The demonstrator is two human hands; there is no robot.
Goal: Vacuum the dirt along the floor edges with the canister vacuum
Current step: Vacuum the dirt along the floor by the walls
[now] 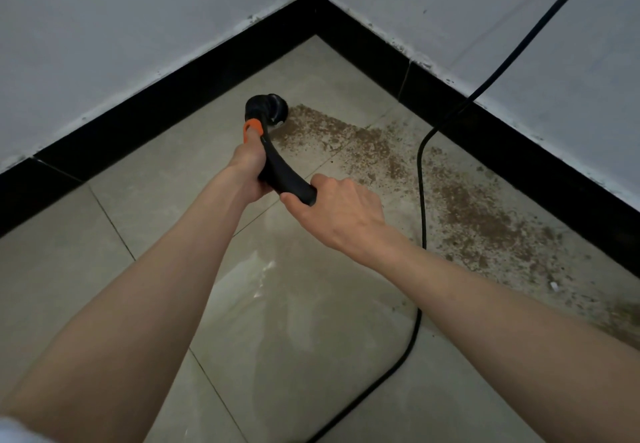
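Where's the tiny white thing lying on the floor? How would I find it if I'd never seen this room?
Start at the black baseboard along the right wall and follow the brown dirt beside it toward the near end. Just past the right hand's forearm, right of the black cord, lies a small white scrap. It is the only bright white bit among the brown crumbs.

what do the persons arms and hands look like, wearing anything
Both forearms are bare down to the wrists: no gloves, watch, rings or bracelets on the left hand or the right hand. A bit of pale fabric, perhaps a sleeve, shows at the lower left corner.
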